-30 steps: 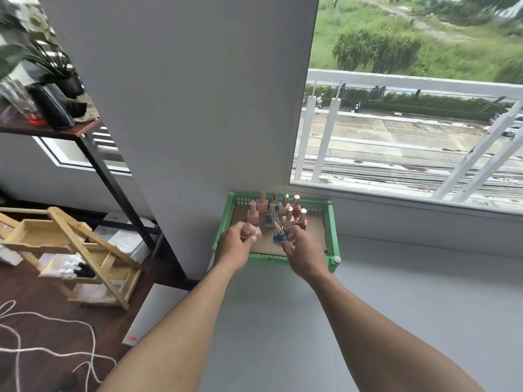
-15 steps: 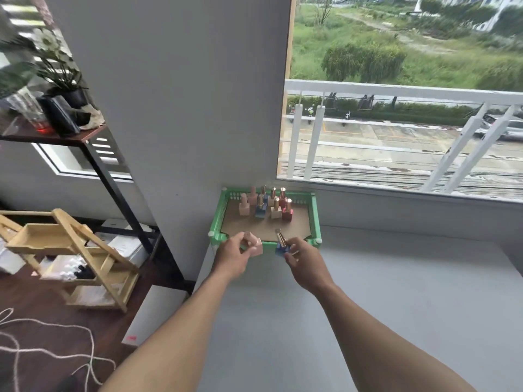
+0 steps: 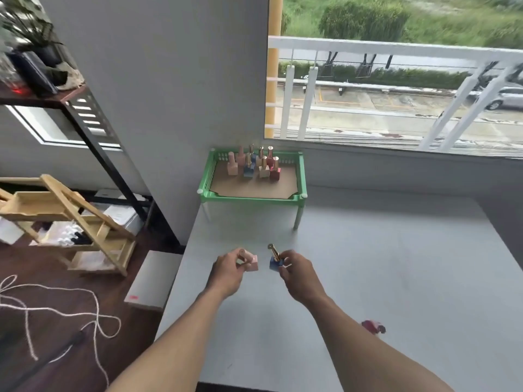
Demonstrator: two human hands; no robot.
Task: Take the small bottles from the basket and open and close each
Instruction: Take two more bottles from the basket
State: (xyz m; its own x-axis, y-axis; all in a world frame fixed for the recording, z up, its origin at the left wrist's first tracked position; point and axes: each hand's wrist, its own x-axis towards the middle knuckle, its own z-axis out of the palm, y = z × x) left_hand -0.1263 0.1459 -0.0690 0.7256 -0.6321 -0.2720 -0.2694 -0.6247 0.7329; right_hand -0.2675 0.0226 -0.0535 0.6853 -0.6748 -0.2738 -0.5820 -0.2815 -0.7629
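Now each hand (image 3: pixel 226 271) (image 3: pixel 297 274) grips a bottle (image 3: pixel 250 260) (image 3: pixel 274 261).

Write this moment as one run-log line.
left hand: holds pink bottle | right hand: holds blue bottle | basket: bottles remain

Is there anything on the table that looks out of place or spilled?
Yes. A small red-pink object lies alone on the grey table, right of the right forearm, far from the green basket. It is too blurred to identify. No spill is visible, and the basket's bottles stand upright.
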